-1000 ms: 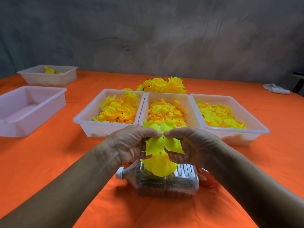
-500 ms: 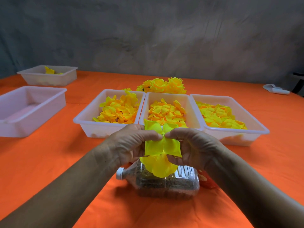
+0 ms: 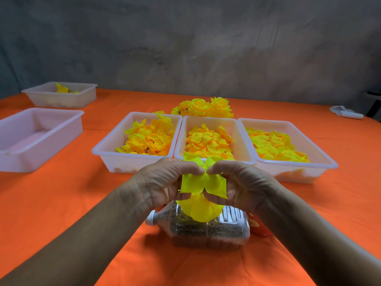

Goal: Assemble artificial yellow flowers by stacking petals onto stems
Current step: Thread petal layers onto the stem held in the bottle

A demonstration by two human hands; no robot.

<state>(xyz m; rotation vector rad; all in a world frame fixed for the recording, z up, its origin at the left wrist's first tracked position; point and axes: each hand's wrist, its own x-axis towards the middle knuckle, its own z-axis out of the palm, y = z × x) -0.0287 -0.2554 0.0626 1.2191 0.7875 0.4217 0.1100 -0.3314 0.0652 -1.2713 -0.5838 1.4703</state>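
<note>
Fingers (image 3: 192, 169) of left hand (image 3: 162, 182) and right hand (image 3: 243, 182) curled inward, tips meeting at centre, pinching the yellow petal piece (image 3: 203, 182) from both sides. Thumbs below, partly hidden behind petal lobes. Petal piece held up off the table (image 3: 61, 203), directly between the two hands, just near of the middle tray (image 3: 245, 145). Two lobes poke up above the pinch, two spread below it, one larger rounded lobe (image 3: 201, 210) hanging lowest. Long axis of the piece roughly vertical in view, running far-to-near. Stem not visible; cannot tell whether one sits behind the petals. Both hands equally close to the piece, neither leading. Judgement: next move turns on the centre of the piece, right at the meeting fingertips; pressing or seating there likely.

Clear plastic bottle (image 3: 206, 230) lying on its side below the hands, white cap (image 3: 151, 217) pointing left, dark grainy fill inside. Red packet (image 3: 257, 226) just right of bottle, mostly hidden; printing on it not legible. No readable brand or label anywhere.

Left tray (image 3: 107, 149), middle tray and right tray (image 3: 325, 162) side by side, all holding loose yellow-orange petals. Finished flowers (image 3: 203, 107) heaped just beyond them. Two further trays far left.
</note>
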